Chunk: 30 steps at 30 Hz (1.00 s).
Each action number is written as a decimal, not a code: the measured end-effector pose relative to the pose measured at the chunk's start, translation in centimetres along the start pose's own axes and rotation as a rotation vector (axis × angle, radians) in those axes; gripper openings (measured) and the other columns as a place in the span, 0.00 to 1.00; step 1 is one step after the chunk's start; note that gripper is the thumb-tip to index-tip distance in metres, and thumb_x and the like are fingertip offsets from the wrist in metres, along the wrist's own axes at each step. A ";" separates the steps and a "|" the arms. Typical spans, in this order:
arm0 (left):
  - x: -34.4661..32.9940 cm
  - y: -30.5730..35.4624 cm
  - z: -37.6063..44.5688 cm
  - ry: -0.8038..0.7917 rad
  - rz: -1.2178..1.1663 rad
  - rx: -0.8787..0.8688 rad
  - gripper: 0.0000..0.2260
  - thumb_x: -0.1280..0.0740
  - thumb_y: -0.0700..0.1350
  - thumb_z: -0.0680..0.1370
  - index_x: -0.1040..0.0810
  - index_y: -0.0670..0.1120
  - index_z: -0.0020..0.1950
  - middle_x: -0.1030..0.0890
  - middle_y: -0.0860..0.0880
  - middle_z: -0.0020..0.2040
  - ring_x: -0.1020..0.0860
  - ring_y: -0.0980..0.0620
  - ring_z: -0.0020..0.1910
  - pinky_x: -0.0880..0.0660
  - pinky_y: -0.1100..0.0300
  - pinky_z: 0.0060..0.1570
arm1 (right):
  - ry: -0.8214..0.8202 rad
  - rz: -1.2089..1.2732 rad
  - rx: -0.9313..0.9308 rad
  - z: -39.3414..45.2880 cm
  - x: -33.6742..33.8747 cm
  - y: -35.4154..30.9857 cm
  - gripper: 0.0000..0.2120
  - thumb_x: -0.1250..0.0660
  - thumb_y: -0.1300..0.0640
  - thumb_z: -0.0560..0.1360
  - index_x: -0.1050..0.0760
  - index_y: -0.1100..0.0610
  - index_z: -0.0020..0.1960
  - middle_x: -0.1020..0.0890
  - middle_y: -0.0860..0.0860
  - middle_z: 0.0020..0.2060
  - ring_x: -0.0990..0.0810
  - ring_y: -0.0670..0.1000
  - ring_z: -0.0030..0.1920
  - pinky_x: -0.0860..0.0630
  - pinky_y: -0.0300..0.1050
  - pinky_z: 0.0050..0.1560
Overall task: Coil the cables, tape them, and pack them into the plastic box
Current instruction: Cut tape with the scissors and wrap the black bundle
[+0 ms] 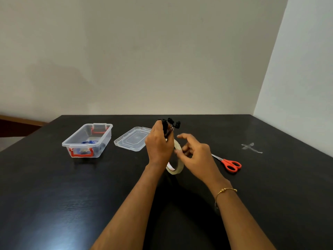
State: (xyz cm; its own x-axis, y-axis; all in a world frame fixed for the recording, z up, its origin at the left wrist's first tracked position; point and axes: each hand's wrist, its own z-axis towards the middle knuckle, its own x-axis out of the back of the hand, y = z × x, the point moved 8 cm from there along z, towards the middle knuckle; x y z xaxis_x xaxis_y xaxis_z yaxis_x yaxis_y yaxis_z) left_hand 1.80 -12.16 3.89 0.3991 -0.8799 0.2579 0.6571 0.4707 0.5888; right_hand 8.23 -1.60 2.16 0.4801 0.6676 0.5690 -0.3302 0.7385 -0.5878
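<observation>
At the far left of the dark table (54,186) stands the clear plastic box (87,140), open, with red latch handles at its near and far ends. Inside it lies a blue coiled cable (89,142), resting on the bottom. Just right of the box, the clear lid (132,138) lies flat on the table, its right edge hidden behind the person's left hand.

The left hand (158,143) is raised above the middle of the table with its fingers curled tight around a black coiled cable (168,128); the bundle sticks out above the fist, two small earbud-like ends poking to the right. Below and between the hands hangs a roll of clear tape (177,159), standing on edge, lifted off the table. It sits against the near side of the left hand, though I cannot tell which fingers carry it.

The right hand (196,154) is just beside the roll, thumb and fingers loosely bent, fingertips touching the roll's upper rim as if pinching at the tape. A thin gold bracelet (225,191) circles the right wrist.

Farther right, red-handled scissors (228,163) lie flat on the table, blades closed and pointing toward the hands. Beyond them, toward the right edge, a small cross of tape (251,147) is stuck to the tabletop.
</observation>
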 end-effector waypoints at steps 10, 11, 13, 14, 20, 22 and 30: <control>-0.3 0.6 -0.2 0.009 -0.014 -0.031 0.09 0.29 0.36 0.71 0.26 0.35 0.46 0.21 0.39 0.37 0.29 0.53 0.34 0.40 0.74 0.32 | -0.010 0.008 -0.046 0.5 0.6 0.3 0.07 0.36 0.61 0.76 0.23 0.60 0.53 0.18 0.55 0.46 0.18 0.49 0.45 0.19 0.40 0.44; -0.4 0.7 -0.3 0.010 -0.011 -0.042 0.09 0.28 0.36 0.70 0.26 0.35 0.45 0.21 0.40 0.36 0.29 0.53 0.33 0.40 0.74 0.32 | -0.009 0.002 -0.058 0.5 0.6 0.4 0.06 0.36 0.61 0.76 0.23 0.60 0.51 0.18 0.55 0.46 0.18 0.49 0.45 0.19 0.41 0.43; -0.4 0.8 -0.3 0.012 -0.006 -0.053 0.09 0.28 0.36 0.70 0.26 0.35 0.45 0.21 0.40 0.36 0.29 0.53 0.33 0.41 0.74 0.32 | 0.005 -0.043 -0.053 0.6 0.6 0.3 0.06 0.37 0.61 0.76 0.24 0.61 0.51 0.18 0.57 0.45 0.18 0.50 0.43 0.19 0.42 0.44; -0.4 0.8 -0.4 0.014 -0.005 -0.054 0.09 0.28 0.36 0.70 0.26 0.35 0.45 0.21 0.40 0.36 0.30 0.53 0.33 0.41 0.75 0.32 | 0.010 -0.081 -0.037 0.6 0.5 0.1 0.06 0.38 0.61 0.77 0.24 0.61 0.51 0.18 0.57 0.44 0.19 0.49 0.43 0.20 0.41 0.45; 0.1 0.2 -0.2 0.053 0.005 -0.004 0.08 0.29 0.35 0.70 0.26 0.34 0.45 0.22 0.39 0.35 0.30 0.52 0.32 0.42 0.74 0.31 | -0.059 -0.245 0.036 0.2 -1.0 -0.7 0.09 0.46 0.58 0.80 0.30 0.60 0.55 0.23 0.52 0.41 0.28 0.41 0.36 0.31 0.30 0.38; 0.2 -0.1 -0.1 0.063 0.001 0.012 0.08 0.29 0.35 0.71 0.26 0.34 0.45 0.22 0.39 0.35 0.30 0.52 0.32 0.41 0.73 0.31 | -0.070 -0.187 0.010 0.0 -1.5 -0.6 0.08 0.47 0.58 0.81 0.31 0.59 0.54 0.27 0.47 0.37 0.30 0.41 0.32 0.33 0.31 0.33; 0.2 -0.2 -0.5 0.056 -0.025 0.061 0.08 0.31 0.35 0.73 0.26 0.33 0.48 0.21 0.38 0.40 0.30 0.52 0.36 0.39 0.71 0.32 | 0.043 0.081 -0.236 -0.3 -1.0 0.6 0.05 0.43 0.62 0.79 0.29 0.59 0.50 0.28 0.44 0.34 0.28 0.41 0.32 0.31 0.25 0.31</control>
State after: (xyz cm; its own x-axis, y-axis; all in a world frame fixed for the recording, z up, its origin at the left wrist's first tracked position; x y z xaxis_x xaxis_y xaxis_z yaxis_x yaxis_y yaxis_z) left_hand 2.08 -12.46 3.42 0.4195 -0.8853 0.2008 0.6276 0.4426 0.6405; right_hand 7.76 -1.89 1.10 0.4954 0.7156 0.4924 -0.1728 0.6367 -0.7515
